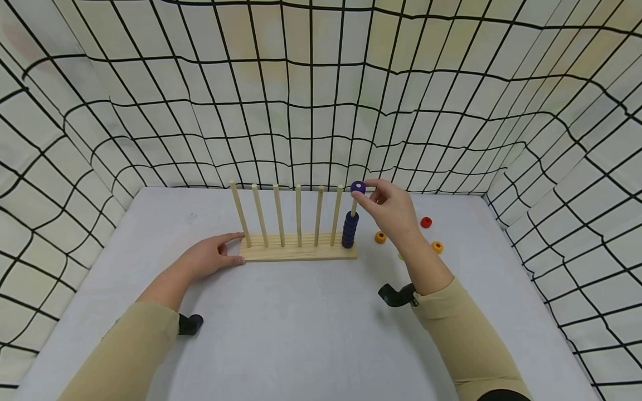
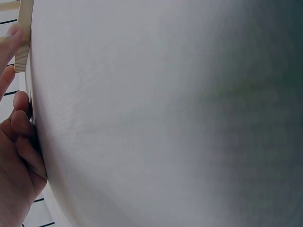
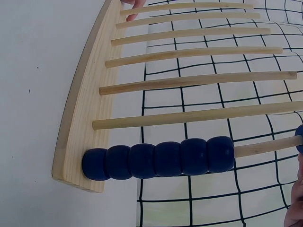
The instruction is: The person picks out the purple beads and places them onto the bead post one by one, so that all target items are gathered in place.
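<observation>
A wooden peg rack, with a long base (image 1: 296,255) and a row of several upright pegs, stands across the table. My left hand (image 1: 207,257) holds the base's left end, thumb at the front edge and a finger at the back; in the left wrist view the other fingers (image 2: 21,125) are curled beside it. With thumb and fingertips my right hand (image 1: 395,213) pinches a dark blue bead (image 1: 358,187) at the top of the rightmost peg, whose tip shows in the bead's hole. Below, a stack of blue beads (image 3: 156,160) sits on that peg, bare wood between.
Orange-yellow beads (image 1: 380,237) and a red bead (image 1: 426,223) lie on the white table (image 1: 291,328) around my right forearm, which partly hides a yellowish one. A black-grid net (image 1: 311,100) over pale sheeting rises behind the rack and at both sides.
</observation>
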A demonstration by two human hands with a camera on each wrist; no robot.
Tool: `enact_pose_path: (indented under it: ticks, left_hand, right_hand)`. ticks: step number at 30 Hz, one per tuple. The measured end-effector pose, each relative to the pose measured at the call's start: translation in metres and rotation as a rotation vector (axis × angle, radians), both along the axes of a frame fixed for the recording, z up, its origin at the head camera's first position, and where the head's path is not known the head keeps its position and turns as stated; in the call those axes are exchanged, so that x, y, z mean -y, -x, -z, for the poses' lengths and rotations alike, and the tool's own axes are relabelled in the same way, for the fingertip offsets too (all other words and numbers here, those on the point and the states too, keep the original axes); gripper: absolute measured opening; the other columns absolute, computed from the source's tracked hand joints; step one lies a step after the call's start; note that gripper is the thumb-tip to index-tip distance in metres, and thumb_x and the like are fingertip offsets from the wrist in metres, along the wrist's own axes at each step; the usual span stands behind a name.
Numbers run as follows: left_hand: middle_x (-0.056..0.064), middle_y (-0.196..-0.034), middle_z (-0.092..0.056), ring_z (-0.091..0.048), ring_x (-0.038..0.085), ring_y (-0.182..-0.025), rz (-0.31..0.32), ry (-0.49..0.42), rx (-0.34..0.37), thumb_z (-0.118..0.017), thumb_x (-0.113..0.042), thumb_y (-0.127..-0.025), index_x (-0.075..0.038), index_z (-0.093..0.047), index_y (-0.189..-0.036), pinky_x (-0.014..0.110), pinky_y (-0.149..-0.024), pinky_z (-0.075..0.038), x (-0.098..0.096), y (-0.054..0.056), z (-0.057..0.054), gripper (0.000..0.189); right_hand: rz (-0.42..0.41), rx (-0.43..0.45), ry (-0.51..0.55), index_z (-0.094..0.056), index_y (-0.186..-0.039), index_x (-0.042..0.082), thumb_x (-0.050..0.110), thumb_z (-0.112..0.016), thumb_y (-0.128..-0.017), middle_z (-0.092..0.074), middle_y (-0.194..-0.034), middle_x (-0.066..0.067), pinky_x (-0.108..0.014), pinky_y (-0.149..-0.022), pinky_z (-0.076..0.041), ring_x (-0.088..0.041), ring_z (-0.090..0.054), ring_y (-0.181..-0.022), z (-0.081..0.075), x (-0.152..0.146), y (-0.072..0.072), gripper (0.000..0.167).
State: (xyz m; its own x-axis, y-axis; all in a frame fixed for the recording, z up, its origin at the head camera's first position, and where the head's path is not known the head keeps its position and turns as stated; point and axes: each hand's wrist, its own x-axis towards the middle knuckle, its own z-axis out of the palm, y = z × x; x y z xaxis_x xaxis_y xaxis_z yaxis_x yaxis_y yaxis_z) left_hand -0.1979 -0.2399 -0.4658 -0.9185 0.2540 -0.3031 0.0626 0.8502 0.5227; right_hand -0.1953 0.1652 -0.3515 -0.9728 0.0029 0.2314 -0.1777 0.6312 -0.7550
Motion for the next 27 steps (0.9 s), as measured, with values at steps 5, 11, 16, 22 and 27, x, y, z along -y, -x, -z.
enact_pose_path:
  ticks: [5, 11, 16, 22, 27]
  left_hand:
    - [0.004, -0.081, -0.047, -0.043, 0.019, -0.072, 0.005, 0.0, 0.001, -0.073, -0.053, -0.085, -0.016, -0.043, -0.151, 0.035, -0.065, -0.033, 0.001, 0.0, 0.0, 0.081]
    - [0.004, -0.081, -0.048, -0.044, 0.019, -0.072, 0.012, 0.002, -0.004, -0.074, -0.053, -0.085, -0.016, -0.044, -0.15, 0.035, -0.065, -0.033, 0.001, 0.0, 0.0, 0.081]
    - [0.004, -0.081, -0.048, -0.044, 0.019, -0.072, 0.015, 0.003, -0.006, -0.074, -0.051, -0.085, -0.016, -0.044, -0.15, 0.035, -0.065, -0.033, 0.001, -0.001, 0.0, 0.08]
    - [0.004, -0.082, -0.048, -0.043, 0.019, -0.072, 0.011, -0.001, -0.005, -0.073, -0.052, -0.086, -0.016, -0.044, -0.15, 0.035, -0.065, -0.033, 0.001, -0.001, 0.001, 0.08]
    - [0.004, -0.082, -0.047, -0.043, 0.02, -0.072, 0.009, 0.001, -0.007, -0.073, -0.052, -0.086, -0.016, -0.043, -0.151, 0.035, -0.065, -0.033, 0.001, -0.001, 0.001, 0.08]
  right_hand:
    - [-0.001, 0.004, 0.018, -0.068, -0.122, 0.024, 0.047, -0.071, -0.09, -0.056, -0.078, -0.003, -0.031, -0.052, -0.041, -0.022, -0.05, -0.07, -0.001, -0.001, 0.0, 0.04]
    - [0.005, 0.006, 0.018, -0.067, -0.123, 0.022, 0.048, -0.07, -0.09, -0.056, -0.079, -0.004, -0.031, -0.054, -0.042, -0.022, -0.05, -0.07, -0.001, -0.003, 0.0, 0.043]
    - [0.004, 0.011, 0.023, -0.067, -0.124, 0.021, 0.05, -0.071, -0.089, -0.057, -0.079, -0.004, -0.031, -0.055, -0.043, -0.022, -0.05, -0.071, -0.003, -0.005, -0.001, 0.045]
    - [0.011, 0.016, 0.023, -0.067, -0.124, 0.021, 0.049, -0.072, -0.089, -0.058, -0.08, -0.003, -0.032, -0.058, -0.042, -0.022, -0.05, -0.071, -0.002, -0.008, -0.001, 0.045]
    - [0.011, 0.008, 0.009, -0.066, -0.125, 0.021, 0.049, -0.071, -0.089, -0.058, -0.081, -0.003, -0.033, -0.06, -0.042, -0.022, -0.05, -0.071, -0.001, -0.013, 0.0, 0.046]
